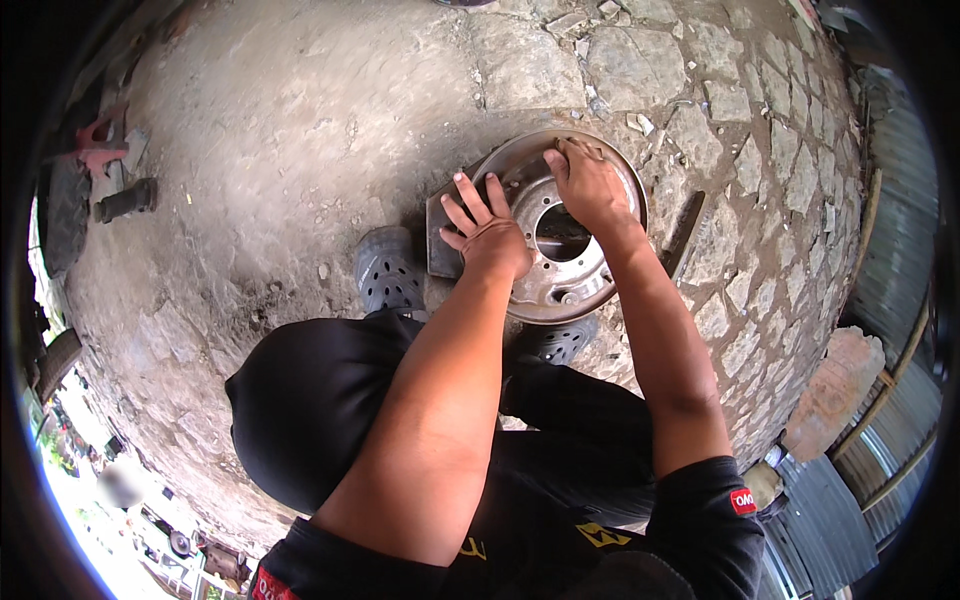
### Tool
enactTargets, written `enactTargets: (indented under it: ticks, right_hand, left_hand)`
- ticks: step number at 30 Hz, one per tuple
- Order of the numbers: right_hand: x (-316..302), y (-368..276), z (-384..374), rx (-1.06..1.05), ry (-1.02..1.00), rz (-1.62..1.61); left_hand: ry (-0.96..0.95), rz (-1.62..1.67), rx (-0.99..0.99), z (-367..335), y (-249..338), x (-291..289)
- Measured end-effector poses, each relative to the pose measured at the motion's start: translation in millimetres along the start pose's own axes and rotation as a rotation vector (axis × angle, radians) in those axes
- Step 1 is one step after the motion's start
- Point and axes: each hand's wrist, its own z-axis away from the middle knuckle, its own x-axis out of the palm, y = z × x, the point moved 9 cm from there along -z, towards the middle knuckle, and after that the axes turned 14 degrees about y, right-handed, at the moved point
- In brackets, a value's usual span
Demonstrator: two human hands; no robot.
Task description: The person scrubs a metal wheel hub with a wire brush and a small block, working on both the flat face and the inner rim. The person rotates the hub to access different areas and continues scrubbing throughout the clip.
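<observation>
A round metal wheel rim (583,297), worn grey-brown with a large centre hole and small bolt holes, lies before my feet. A dark flat-sided block (439,240) shows from under its left side. My left hand (490,235) rests over the rim's left part, open, its fingers spread toward the far left. My right hand (592,188) reaches to the far inner wall of the rim, its fingers bent together against the metal and its thumb apart. Whatever may be under those fingertips is hidden.
My grey clogs (386,272) stand close to the rim. A dark metal bar (687,235) lies to its right on the stone paving (745,290). Corrugated sheets (897,190) line the far right; a red metal piece (100,140) sits at the left.
</observation>
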Motion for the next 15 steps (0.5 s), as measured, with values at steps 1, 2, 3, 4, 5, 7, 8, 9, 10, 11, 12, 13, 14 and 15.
enactTargets:
  ticks: [1,2,3,4,5,7,8,9,10,11,12,13,14,15]
  right_hand:
    - [-3.3,-3.6,0.1,-0.031,0.009,-0.015]
    - [-8.1,-6.6,0.8,-0.062,0.017,-0.03]
    - [-11.0,-11.6,1.5,-0.095,0.019,-0.051]
    - [-16.2,-14.3,-0.8,-0.129,0.017,-0.054]
    - [-15.1,-8.9,-3.1,-0.054,-0.043,-0.031]
    - [-19.6,-0.7,-7.9,0.094,-0.156,0.025]
    - [-17.5,-3.2,-5.3,0.161,-0.199,0.105]
    - [-20.8,-11.5,-5.6,0.076,-0.091,0.065]
    - [-18.6,-15.7,-2.6,-0.009,0.018,0.025]
    - [-18.1,-18.5,1.1,-0.094,0.128,-0.015]
    - [-19.2,-16.9,2.0,-0.175,0.198,-0.054]
    - [-16.7,-7.2,-1.6,-0.131,0.14,-0.039]
    - [-16.4,4.1,-6.1,-0.087,0.082,-0.024]
    - [-19.4,10.4,-9.7,-0.043,0.025,-0.003]
  left_hand:
    - [0.001,0.001,0.006,-0.2,1.1,-0.1]
    - [0.001,0.002,0.012,-0.2,2.8,-0.3]
    - [0.0,0.0,0.01,0.5,1.4,-0.5]
    - [0.002,0.005,0.01,0.9,0.7,-1.2]
    - [0.004,0.009,0.01,1.4,0.3,-2.4]
    - [0.029,0.01,0.01,0.5,1.1,-3.9]
    - [0.051,0.002,0.005,-0.5,-0.7,-1.5]
    - [0.07,-0.008,0.009,-0.4,0.1,0.0]
    - [0.066,-0.003,0.007,-0.6,0.3,1.2]
    - [0.063,0.002,0.006,-0.9,0.2,2.0]
    - [0.06,0.008,0.002,-1.2,0.0,1.8]
    - [0.064,0.01,0.004,-0.5,-1.6,1.1]
    - [0.068,0.012,0.006,0.2,-2.7,-0.3]
    - [0.071,0.017,0.012,0.5,-0.8,-1.7]
